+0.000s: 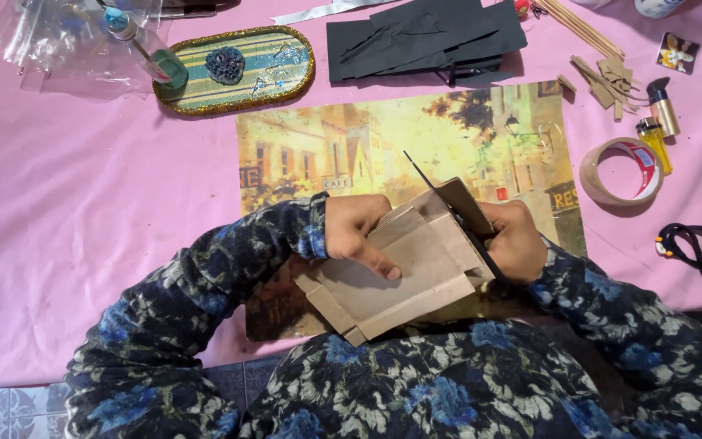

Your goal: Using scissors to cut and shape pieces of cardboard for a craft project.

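My left hand (357, 232) grips a folded brown cardboard piece (400, 276) from its left side, fingers spread over its face. My right hand (515, 241) holds black scissors (447, 205), their blades open and pointing up-left over the cardboard's upper edge. A darker cardboard flap (465, 203) stands up beside the blades. Both hands hover over a picture placemat (383, 146) showing a yellow street scene, lying on a pink cloth (83, 228).
Black paper sheets (424, 36) lie at the top. An oval glittered tray (237, 69) and plastic bags (67, 41) sit top left. Right side: tape roll (621, 171), two lighters (658, 122), cardboard scraps (607, 81), wooden sticks (582, 28), a black cord (696, 248).
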